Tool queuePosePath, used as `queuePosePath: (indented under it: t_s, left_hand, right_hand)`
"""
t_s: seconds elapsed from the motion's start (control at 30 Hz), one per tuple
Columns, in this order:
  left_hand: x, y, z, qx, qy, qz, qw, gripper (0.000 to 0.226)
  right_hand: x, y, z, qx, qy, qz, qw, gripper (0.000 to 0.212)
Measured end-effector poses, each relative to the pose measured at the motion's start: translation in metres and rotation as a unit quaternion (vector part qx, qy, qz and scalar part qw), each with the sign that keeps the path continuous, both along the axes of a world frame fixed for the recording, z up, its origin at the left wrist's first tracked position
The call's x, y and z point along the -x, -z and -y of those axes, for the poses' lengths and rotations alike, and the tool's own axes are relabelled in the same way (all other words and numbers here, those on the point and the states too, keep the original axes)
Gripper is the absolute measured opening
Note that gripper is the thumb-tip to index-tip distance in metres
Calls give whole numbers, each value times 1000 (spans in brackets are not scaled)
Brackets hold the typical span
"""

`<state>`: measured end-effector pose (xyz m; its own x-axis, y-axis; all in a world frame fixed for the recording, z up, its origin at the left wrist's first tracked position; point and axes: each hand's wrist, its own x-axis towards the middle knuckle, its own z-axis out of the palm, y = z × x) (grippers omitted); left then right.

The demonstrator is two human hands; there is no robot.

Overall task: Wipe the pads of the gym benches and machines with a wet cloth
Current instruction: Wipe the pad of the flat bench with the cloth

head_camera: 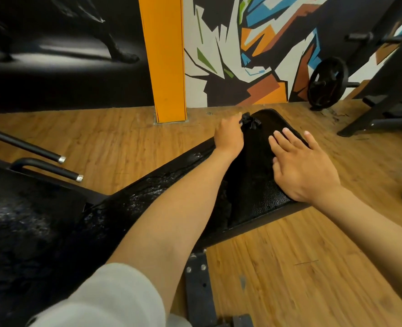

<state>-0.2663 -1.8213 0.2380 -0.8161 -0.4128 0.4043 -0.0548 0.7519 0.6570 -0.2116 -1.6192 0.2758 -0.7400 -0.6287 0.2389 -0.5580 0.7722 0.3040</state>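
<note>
While the bench pad point(254, 185) runs long from the near left up toward the far right end by the wall, its left stretch already glistens with wet streaks, and the drier pebbled part sits under and between the two hands. At far left two handles point(46, 166) with silver caps stand off the pad, apart from it, over the wood floor point(301, 256).

Moving right, the left hand point(229, 138) reaches far up the pad's left edge — fingers closed tight around a dark cloth point(250, 121), which bunches out of the fist and rests on the pad's far end. Whether the cloth is pressed flat underneath I cannot tell; only its crumpled top shows.

Further right, the right hand point(303, 168) lies flat on the pad with fingers spread wide, holding nothing, palm down near the right edge. It looks like a brace rather than a working hand.

So the relation that matters: the cloth is at the far end of the long axis, in the left hand, and the unwiped-looking surface lies back toward the body and to the right of it. My guess is the next stroke pulls the cloth back along the length — the right hand sits in that path and would likely need to lift.
</note>
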Motion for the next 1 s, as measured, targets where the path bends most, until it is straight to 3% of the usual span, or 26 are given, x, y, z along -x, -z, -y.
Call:
queuePosePath:
  t_s: [0.23,0.3,0.47,0.6,0.77,1.0]
  left_hand:
    - [-54,33,-21,53,42,-69,995,47]
    - [-47,30,-17,50,42,-86,994,45]
    - [2,-4,-2,0,33,-34,999,31]
    - [-17,4,-16,22,28,-55,998,37]
    - [-52,20,-35,48,105,-112,987,45]
    - [-4,-5,-14,16,68,-42,997,35]
  right_hand:
    - [0,0,2,3,-1,-10,1000,71]
    - [1,0,1,5,-6,-11,1000,69]
    - [0,1,1,15,-25,-12,1000,65]
    - [0,-1,0,17,-37,-6,999,65]
    - [-3,-4,2,40,-30,8,999,65]
    - [-4,-4,3,55,-14,14,998,56]
